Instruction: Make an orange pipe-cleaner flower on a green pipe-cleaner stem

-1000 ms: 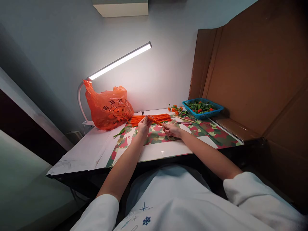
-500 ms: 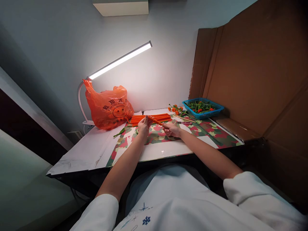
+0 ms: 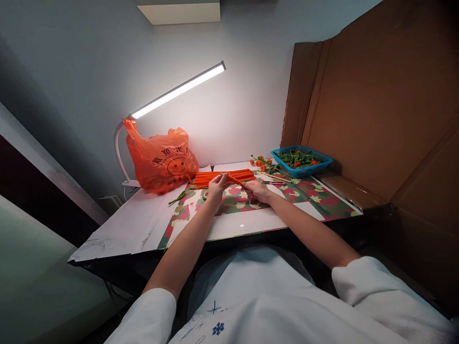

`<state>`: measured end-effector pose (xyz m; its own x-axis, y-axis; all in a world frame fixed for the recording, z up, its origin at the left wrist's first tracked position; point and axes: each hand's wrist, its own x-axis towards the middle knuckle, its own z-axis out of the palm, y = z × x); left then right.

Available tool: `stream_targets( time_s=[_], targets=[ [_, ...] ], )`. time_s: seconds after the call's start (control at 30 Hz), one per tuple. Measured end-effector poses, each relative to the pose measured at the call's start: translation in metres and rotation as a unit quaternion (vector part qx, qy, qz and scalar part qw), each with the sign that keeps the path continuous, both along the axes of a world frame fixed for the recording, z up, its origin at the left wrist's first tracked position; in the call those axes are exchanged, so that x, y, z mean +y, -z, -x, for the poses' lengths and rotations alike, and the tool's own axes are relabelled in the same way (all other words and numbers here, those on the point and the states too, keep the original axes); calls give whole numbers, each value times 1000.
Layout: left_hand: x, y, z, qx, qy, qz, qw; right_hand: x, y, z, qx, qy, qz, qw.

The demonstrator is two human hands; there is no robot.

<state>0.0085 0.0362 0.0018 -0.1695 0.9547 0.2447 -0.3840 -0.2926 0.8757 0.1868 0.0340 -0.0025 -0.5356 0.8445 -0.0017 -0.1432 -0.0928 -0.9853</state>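
Observation:
Stretched between my hands is an orange twisted pipe cleaner [image 3: 235,180], sloping down to the right above the table. My left hand [image 3: 216,185] pinches its left end between thumb and fingers. My right hand [image 3: 256,189] is closed around its right end. Just behind, a bundle of straight orange pipe cleaners [image 3: 211,178] lies on the camouflage-patterned mat [image 3: 233,206]. A roll of green tape [image 3: 205,195] is partly hidden by my left hand. Beyond my right hand lies a pair of pink-handled scissors [image 3: 274,183].
An orange plastic bag [image 3: 161,162] stands back left beside a lit desk lamp [image 3: 179,90]. A blue basket [image 3: 304,170] of green and orange pieces sits back right, near orange flowers [image 3: 263,164]. Green strands [image 3: 177,198] lie at left. A cardboard wall [image 3: 376,105] rises at right.
My left hand has shifted slightly right, toward my right hand, so less of the orange pipe cleaner shows between them. Both hands keep their hold.

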Motion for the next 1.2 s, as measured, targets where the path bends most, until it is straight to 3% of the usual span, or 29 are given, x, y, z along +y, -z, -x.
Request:
stream_targets(
  time_s=[0.17,0.47,0.6,0.7,0.8,1.0,1.2],
  targets=[
    [0,1,4,50,11,15,999,-1,-2,-2,-41,36,-69,996],
    [1,0,4,74,27,7,997,-11,-16,-7,-99,82,-90,988],
    [1,1,4,100,23,-1,995,-15,-19,-8,-109,132,-145,975],
    [2,0,6,110,20,-14,994,-13,-20,-8,-120,120,-167,971],
    [2,-2,8,122,34,-25,992,-4,-17,-10,-118,80,-112,983],
    [1,-4,10,126,59,-42,989,15,-12,-22,-119,39,83,989],
    [1,-7,13,172,71,-59,981,13,-16,-30,-130,-11,107,986]
  ],
)
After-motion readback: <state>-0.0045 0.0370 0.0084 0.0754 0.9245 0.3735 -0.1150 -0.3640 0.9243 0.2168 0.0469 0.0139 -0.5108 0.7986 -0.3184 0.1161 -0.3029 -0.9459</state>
